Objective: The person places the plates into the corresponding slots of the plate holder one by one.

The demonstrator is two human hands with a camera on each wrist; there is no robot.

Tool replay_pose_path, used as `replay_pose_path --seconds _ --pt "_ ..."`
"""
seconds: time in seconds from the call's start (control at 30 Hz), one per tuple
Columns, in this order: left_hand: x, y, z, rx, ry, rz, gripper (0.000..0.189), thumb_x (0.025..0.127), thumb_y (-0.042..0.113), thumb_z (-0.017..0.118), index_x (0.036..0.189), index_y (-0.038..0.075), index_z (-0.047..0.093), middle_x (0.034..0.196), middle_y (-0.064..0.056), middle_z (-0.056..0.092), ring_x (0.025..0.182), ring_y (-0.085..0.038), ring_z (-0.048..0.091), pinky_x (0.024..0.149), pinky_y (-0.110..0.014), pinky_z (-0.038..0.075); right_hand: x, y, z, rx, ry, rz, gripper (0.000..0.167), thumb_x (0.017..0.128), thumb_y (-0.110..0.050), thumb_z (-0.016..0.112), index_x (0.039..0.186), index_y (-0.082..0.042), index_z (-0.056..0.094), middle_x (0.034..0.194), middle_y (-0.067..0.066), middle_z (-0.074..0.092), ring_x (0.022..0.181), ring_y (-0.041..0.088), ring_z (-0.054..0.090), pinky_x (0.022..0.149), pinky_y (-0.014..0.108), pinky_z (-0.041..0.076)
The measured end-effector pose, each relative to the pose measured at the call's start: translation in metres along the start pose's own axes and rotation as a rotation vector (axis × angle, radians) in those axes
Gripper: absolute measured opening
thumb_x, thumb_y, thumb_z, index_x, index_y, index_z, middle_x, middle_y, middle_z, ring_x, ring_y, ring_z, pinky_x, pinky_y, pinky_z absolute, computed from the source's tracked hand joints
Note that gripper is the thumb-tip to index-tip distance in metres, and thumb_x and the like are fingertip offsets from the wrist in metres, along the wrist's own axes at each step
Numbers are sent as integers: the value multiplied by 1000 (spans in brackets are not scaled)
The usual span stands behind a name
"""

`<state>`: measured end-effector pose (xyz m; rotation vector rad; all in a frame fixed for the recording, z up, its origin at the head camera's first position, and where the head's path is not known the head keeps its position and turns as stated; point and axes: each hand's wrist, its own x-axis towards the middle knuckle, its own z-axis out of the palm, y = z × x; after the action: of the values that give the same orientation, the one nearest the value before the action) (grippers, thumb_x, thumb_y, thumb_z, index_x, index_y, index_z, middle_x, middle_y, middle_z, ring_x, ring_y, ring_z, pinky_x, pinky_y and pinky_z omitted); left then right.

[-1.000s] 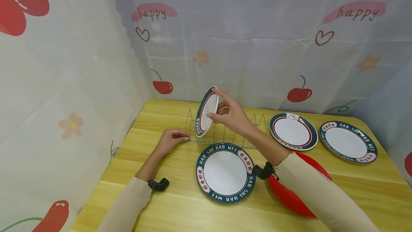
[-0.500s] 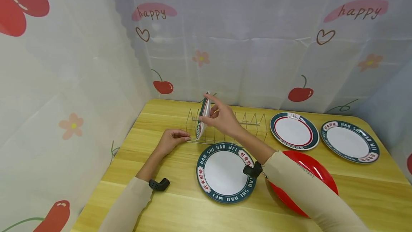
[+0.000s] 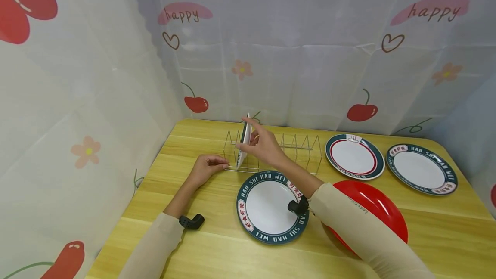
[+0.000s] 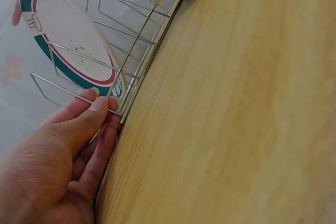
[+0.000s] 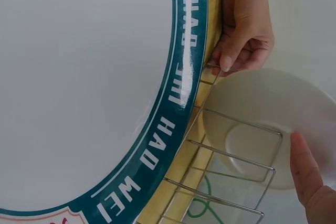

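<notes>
My left hand (image 3: 209,169) pinches the front left corner of a wire plate rack (image 4: 84,54) between thumb and fingers. In my right hand (image 3: 264,144) is a small white plate (image 4: 73,40) with a green rim and red ring. The plate stands nearly upright on edge among the wires at the rack's left end, its lower edge down by the base wire. In the right wrist view its plain white underside (image 5: 252,95) faces the camera, with my right thumb (image 5: 305,166) pressed against it. The fingers hold it near the top edge.
A green-rimmed lettered plate (image 3: 271,208) lies flat in front of the rack. A red plate (image 3: 381,210) lies partly beneath my right sleeve. At the back right lie a small green-rimmed plate (image 3: 354,157) and another lettered plate (image 3: 420,170). A printed curtain (image 3: 294,85) hangs behind.
My right hand has lowered the small plate into the rack's left end and turned it from tilted to nearly upright and edge-on. The left hand stays at the rack corner.
</notes>
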<state>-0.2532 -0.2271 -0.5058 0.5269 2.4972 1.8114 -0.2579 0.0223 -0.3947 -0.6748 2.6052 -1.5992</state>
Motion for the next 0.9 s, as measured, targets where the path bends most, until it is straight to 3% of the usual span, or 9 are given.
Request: replay_pose_path --seconds 0.17,0.33,0.6,0.77,0.9 --pt "2 1 1 3 -6 5 12 90 0 75 101 -4 78 98 -12 77 91 -15 73 80 -24 58 -1 2 0 -11 14 0 84 88 -24 83 157 -33 37 93 14 59 80 22 65 64 31 55" --pt "2 1 1 -6 -9 2 12 90 -1 75 101 -5 77 99 -13 77 91 -17 74 80 -25 58 -4 0 -3 -23 -40 -1 88 90 -25 81 161 -34 29 100 15 59 84 24 66 67 32 55" --pt "2 2 1 16 5 -2 12 89 -1 76 100 -4 78 99 -15 77 90 -16 73 80 -23 58 -23 -3 -24 -77 -151 8 95 94 -33 75 164 -34 12 133 17 58 108 30 66 83 42 58" --pt "1 3 1 18 3 -11 12 89 -1 76 101 -4 78 99 -15 77 90 -16 73 80 -23 58 -44 -7 -46 -68 -130 9 90 95 -38 73 164 -32 16 141 13 55 119 30 62 92 48 56" --pt "0 1 1 20 4 -21 12 90 0 75 101 -3 78 99 -13 77 91 -16 73 80 -24 58 -64 -12 -67 -64 -81 -10 83 96 -33 73 163 -25 24 141 15 56 122 32 60 97 51 54"
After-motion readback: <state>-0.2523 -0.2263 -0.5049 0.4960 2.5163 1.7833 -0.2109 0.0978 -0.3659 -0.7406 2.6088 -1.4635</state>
